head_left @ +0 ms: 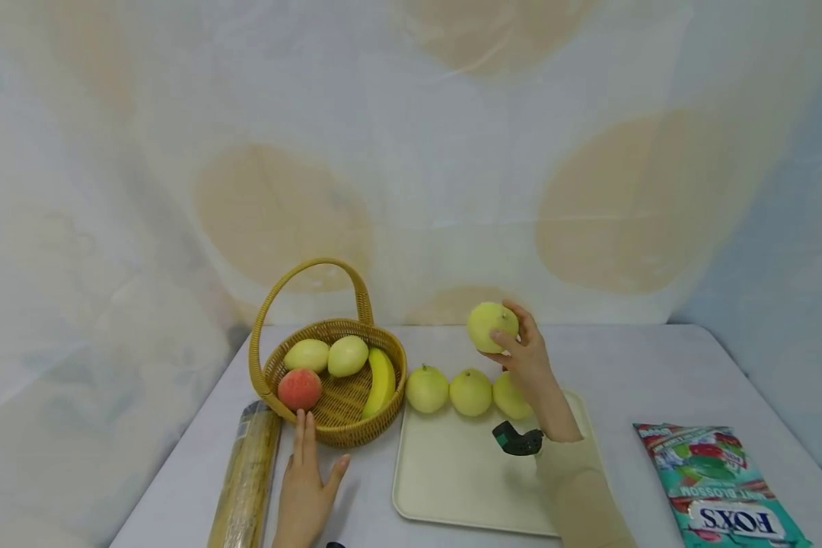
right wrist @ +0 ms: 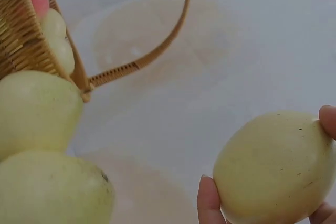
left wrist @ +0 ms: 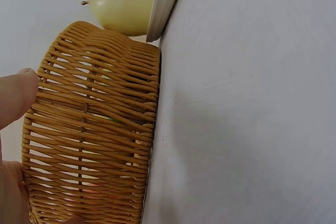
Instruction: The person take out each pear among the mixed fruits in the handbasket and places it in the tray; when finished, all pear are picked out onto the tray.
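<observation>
Round Yellow-Green Fruit point(head_left: 489, 326) Held Up in the Right Hand point(head_left: 533, 358)

From here I see the right hand gripping it between thumb and fingers, in the air beyond three matching fruits point(head_left: 470, 393) lined up along the far side of a cream tray point(head_left: 466, 483). The left hand point(head_left: 307, 487) lies open, fingers straight, its fingertips at the near rim of a wicker basket point(head_left: 356, 436). Inside sit a peach point(head_left: 300, 389), two pale yellow fruits point(head_left: 348, 356) and a banana point(head_left: 381, 384). A FOX'S bag point(head_left: 715, 476) lies on the table point(head_left: 637, 373), well to the right.
</observation>
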Demonstrator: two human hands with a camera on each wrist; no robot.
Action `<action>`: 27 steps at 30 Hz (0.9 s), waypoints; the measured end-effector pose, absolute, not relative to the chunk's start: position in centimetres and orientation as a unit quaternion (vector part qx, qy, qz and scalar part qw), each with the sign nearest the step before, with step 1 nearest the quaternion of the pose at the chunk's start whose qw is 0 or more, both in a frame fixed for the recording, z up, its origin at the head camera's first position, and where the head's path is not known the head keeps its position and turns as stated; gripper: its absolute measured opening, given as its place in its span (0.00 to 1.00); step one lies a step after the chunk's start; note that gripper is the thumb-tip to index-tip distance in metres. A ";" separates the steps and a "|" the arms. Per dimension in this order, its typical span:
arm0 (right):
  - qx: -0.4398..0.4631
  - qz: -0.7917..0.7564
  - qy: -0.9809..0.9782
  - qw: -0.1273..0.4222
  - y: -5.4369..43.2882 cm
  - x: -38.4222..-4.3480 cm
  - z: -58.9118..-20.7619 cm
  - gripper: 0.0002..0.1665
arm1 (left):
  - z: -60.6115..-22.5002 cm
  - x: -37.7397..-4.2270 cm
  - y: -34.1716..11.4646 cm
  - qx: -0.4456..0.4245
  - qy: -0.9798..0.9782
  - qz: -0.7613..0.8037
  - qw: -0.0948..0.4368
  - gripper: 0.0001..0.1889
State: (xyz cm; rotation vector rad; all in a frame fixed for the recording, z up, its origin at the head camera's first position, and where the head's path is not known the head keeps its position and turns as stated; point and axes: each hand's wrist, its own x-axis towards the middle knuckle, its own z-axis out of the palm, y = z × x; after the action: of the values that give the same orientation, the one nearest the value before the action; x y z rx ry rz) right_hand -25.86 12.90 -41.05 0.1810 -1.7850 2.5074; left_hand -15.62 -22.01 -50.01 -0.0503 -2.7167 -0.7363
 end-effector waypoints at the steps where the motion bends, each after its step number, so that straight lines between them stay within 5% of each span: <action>1: 0.052 0.812 -0.581 0.030 13.6 -25.7 -41.1 0.35 | -50.0 -15.6 -22.0 -0.017 -0.953 -0.257 0.162 0.49; 22: -0.039 0.801 -0.592 0.081 22.5 -23.0 -45.9 0.27 | -50.1 -15.6 -22.0 -0.026 -0.949 -0.259 0.175 0.48; 27: -0.064 0.749 -0.659 0.043 22.9 -23.0 -46.8 0.36 | -50.3 -15.8 -22.1 -0.029 -0.952 -0.248 0.179 0.49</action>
State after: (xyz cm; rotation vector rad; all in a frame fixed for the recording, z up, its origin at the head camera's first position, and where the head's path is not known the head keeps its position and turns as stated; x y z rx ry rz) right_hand -22.96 22.91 -46.79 -0.1947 -2.0148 2.2899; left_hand -15.76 -22.14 -50.32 -0.0812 -2.6911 -0.7014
